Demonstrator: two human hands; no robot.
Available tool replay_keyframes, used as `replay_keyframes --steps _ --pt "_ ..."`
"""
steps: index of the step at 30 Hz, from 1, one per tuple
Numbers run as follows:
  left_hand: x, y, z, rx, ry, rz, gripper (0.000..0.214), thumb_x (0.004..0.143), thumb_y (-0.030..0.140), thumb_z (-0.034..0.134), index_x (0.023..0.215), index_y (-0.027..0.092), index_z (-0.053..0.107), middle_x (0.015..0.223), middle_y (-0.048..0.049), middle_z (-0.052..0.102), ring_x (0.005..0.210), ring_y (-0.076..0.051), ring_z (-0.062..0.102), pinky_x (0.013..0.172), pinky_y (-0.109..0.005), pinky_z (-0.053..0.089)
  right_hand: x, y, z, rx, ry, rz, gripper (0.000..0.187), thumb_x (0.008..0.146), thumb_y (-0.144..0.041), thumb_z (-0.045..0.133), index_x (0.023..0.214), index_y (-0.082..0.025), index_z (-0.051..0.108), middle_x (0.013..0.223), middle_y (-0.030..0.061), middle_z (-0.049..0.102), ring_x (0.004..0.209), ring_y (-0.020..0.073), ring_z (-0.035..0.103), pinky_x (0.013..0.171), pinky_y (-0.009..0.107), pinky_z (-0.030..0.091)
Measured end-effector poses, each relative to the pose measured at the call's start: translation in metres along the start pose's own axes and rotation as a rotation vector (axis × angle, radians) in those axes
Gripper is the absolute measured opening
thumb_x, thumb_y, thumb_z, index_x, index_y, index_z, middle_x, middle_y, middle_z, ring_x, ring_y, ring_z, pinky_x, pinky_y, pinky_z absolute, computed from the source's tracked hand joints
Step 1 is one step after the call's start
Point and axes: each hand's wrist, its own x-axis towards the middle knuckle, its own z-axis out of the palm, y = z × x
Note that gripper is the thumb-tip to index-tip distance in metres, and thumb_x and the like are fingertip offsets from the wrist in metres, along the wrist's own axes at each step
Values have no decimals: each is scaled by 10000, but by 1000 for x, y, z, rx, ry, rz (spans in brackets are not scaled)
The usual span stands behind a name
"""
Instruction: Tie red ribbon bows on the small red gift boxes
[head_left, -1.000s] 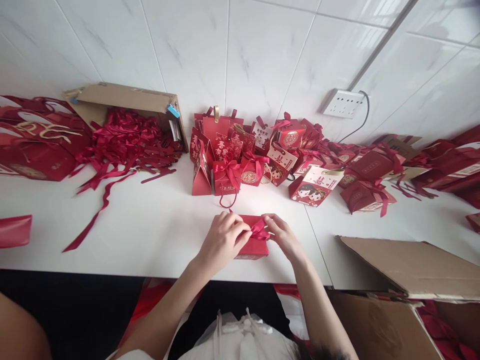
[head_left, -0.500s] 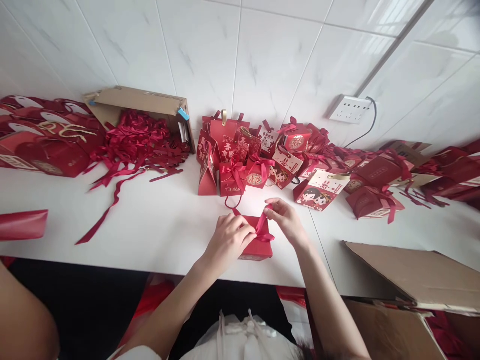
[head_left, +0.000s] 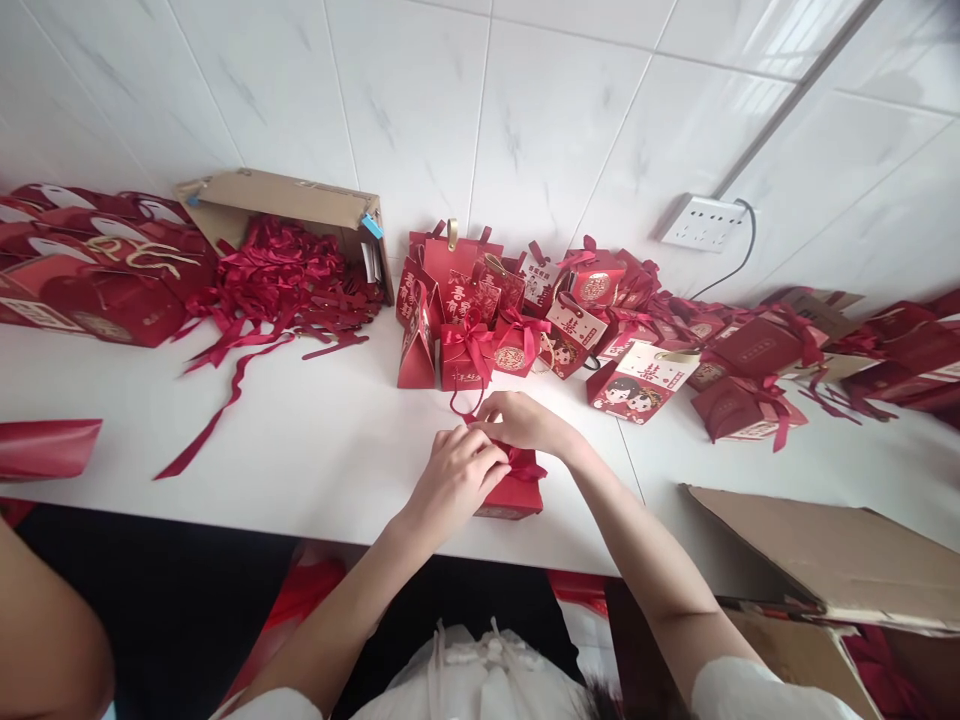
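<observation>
A white tiled wall (head_left: 420, 110) stands well beyond the red box (head_left: 510, 497) at which both hands meet. The white table (head_left: 322, 460) has its near edge just on the person's side of that red box, a narrow strip of tabletop between them; left of the red box a broad white stretch gives the most sideways room, while rightward a shorter one crosses a seam. A large carton, well to the right of the red box, spreads its brown flap (head_left: 825, 560) by the table's near edge and limits that side. The crowd of finished gift boxes (head_left: 467, 355) lies beyond the red box, its front row near enough to make the far side tight. Beyond and to the left, an open cardboard box (head_left: 285, 195) spills a heap of ribbons (head_left: 277, 270) toward the tabletop. A box with two cartoon figures (head_left: 634, 385) stands to the right of the red box and beyond it, near but apart.

The left hand (head_left: 454, 470) lies over the left part of the red box, fingertips closed on the ribbon (head_left: 529, 471) at its knot. The right hand (head_left: 521, 420) arches over the far side of the red box, fingertips bent behind the left; whether they grip anything cannot be told. A cord loop (head_left: 466, 410) lies just beyond the red box
</observation>
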Motion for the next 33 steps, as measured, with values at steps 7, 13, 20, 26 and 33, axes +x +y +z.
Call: replay_keyframes --steps 7,13,20,26,33 --pt "1 -4 2 -103 -66 -57 133 890 218 512 799 184 603 764 -2 603 774 -152 532 760 -309 382 -1 15 2 206 58 5 228 763 -314 571 587 -168 558 560 -41 507 554 96 431 560 243 345" --pt "4 -7 2 -168 -97 -86 110 870 204 540 773 188 589 762 6 610 794 -151 547 783 -305 395 5 22 8 201 113 29 229 764 -300 580 582 -163 550 546 -48 487 547 90 407 566 241 334" --pt "6 -5 -1 -180 -116 -110 114 860 195 544 756 194 590 750 11 622 766 -151 556 760 -312 402 -14 16 2 204 402 81 184 838 -370 558 816 -191 597 762 28 643 695 158 592 665 281 435" --pt "9 -5 -5 -234 -138 -124 102 860 205 542 770 196 588 770 7 637 782 -157 571 772 -327 418 -92 6 10 237 414 46 255 849 -464 562 832 -216 624 820 47 619 761 182 582 704 300 461" --pt "11 -4 -5 -243 -142 -120 105 853 176 528 754 191 561 774 6 618 802 -158 559 769 -325 439 -105 4 39 207 360 72 144 822 -367 626 885 -238 630 871 32 544 699 145 527 669 296 469"
